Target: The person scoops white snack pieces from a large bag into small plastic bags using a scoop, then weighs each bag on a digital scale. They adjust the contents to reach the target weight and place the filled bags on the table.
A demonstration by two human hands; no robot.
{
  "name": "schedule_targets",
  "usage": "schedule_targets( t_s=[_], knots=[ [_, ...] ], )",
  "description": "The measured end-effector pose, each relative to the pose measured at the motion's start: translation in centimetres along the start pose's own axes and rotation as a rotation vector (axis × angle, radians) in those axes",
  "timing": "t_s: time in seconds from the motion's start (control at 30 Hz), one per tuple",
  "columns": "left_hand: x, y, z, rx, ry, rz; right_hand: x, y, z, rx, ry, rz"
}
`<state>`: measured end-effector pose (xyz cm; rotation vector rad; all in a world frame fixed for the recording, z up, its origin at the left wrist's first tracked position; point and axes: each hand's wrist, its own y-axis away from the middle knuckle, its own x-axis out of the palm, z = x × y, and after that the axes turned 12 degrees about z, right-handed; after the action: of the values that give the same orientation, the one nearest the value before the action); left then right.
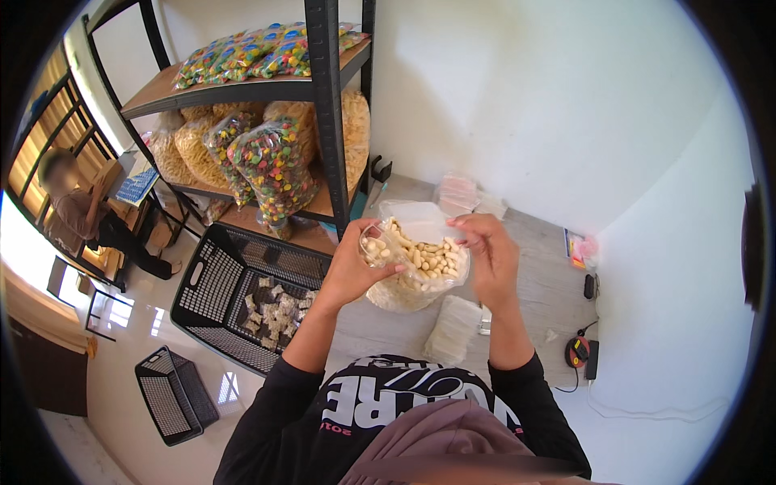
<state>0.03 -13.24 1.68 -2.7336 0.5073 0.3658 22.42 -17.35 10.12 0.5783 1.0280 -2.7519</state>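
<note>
My left hand (350, 270) grips a small clear plastic cup (376, 248) with several pale, peanut-shaped snack pieces in it. Below and beside the cup stands a large clear plastic bag (394, 298), its mouth open over many more of these snack pieces (427, 257). Between thumb and fingers, my right hand (496, 254) pinches the edge of a translucent plastic sheet or small bag (415, 219) above the large bag. Whether that plastic is separate from the large bag, I cannot tell. A stack of clear plastic bags (453, 327) lies on the grey table (533, 285) nearer my body.
A black crate (206, 291) holding small filled packets (279, 312) is at left. Behind it, a shelf rack (327, 109) carries bagged snacks. More plastic packs (458, 194) lie by the wall. A cable reel (577, 350) sits at right. Another person (79, 212) is far left.
</note>
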Motion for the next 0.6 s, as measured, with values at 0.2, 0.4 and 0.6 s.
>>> schedule_targets(
  t_s=[0.2, 0.4, 0.6],
  knots=[
    [-2.2, 1.1, 0.2, -0.031, 0.493, 0.028, -0.3, 1.9, -6.3, 0.394, -0.062, -0.022],
    [-3.6, 1.5, -0.4, 0.084, 0.892, 0.189, -0.3, 2.9, -6.7, 0.259, 0.523, 0.085],
    [-1.1, 0.6, -3.7, 0.092, 0.974, 0.482, -1.1, 1.3, -0.5, 0.067, 0.082, 0.147]
  ],
)
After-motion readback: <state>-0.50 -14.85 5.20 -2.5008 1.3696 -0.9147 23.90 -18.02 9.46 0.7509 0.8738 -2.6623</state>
